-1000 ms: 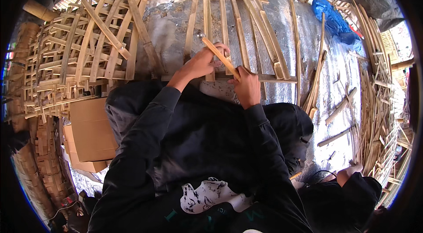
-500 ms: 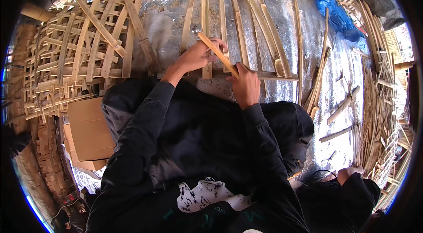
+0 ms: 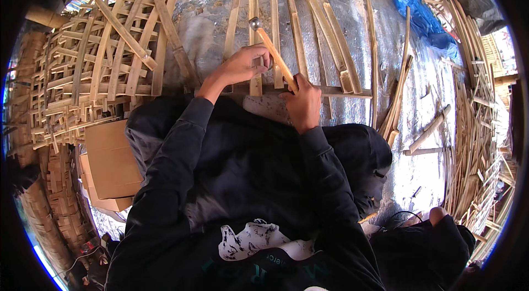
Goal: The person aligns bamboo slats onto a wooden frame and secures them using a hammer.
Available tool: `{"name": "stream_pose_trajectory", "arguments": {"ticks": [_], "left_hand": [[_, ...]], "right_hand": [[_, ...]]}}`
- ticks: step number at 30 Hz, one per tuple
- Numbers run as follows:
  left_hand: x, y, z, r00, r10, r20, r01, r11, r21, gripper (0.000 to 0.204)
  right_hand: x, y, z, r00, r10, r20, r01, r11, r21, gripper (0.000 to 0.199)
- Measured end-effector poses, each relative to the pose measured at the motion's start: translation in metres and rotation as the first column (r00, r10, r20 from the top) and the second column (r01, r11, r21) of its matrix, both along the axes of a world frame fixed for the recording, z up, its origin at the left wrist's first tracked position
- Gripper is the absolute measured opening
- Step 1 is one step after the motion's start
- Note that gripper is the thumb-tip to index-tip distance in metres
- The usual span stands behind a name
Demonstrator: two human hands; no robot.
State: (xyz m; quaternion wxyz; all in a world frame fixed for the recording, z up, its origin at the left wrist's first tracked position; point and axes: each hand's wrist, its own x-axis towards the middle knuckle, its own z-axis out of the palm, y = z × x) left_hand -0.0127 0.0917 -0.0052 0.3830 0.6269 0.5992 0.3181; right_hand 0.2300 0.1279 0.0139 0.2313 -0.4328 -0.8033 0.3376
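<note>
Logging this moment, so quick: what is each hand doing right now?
Left hand: closed on a bamboo slat, pinning it down.
Right hand: closed around the wooden handle of a hammer, head raised.

Long black sleeves (image 3: 182,148), dark trousers, perhaps a white chest print (image 3: 250,238).

Bright daylight, foil glare, fisheye-bent dark rim.
</note>
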Motion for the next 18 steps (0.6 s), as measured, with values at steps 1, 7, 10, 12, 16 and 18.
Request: {"name": "stream_pose_trajectory", "arguments": {"ticks": [1, 7, 10, 12, 16, 18], "left_hand": [[0.003, 0.001, 0.003, 1.000, -0.003, 0.003, 0.003, 1.000, 0.000, 0.030], [0.020, -0.001, 0.017, 0.991, 0.099, -0.091, -0.090, 0.991, 0.097, 0.019], [0.018, -0.003, 0.016, 0.993, 0.102, -0.065, -0.084, 0.966, 0.243, 0.027], [0.018, -0.004, 0.018, 0.995, 0.098, -0.030, -0.090, 0.973, 0.211, 0.027], [0.025, -0.004, 0.027, 0.990, 0.125, -0.062, -0.113, 0.980, 0.166, 0.024], [0.026, -0.005, 0.025, 0.967, 0.198, -0.160, -0.175, 0.973, 0.148, 0.024]], "right_hand": [[0.002, 0.002, -0.001, 1.000, 0.019, 0.007, -0.019, 0.999, -0.032, 0.033], [0.001, 0.003, -0.001, 0.997, 0.053, -0.051, -0.053, 0.999, 0.013, 0.034], [0.000, 0.001, 0.000, 0.998, 0.042, -0.041, -0.040, 0.998, 0.049, 0.033], [0.000, 0.002, 0.001, 0.998, 0.049, -0.032, -0.048, 0.998, 0.038, 0.033], [0.001, 0.004, 0.001, 0.998, 0.057, -0.036, -0.057, 0.998, 0.005, 0.033], [0.000, 0.005, 0.000, 0.998, 0.057, -0.041, -0.057, 0.998, -0.009, 0.033]]}}
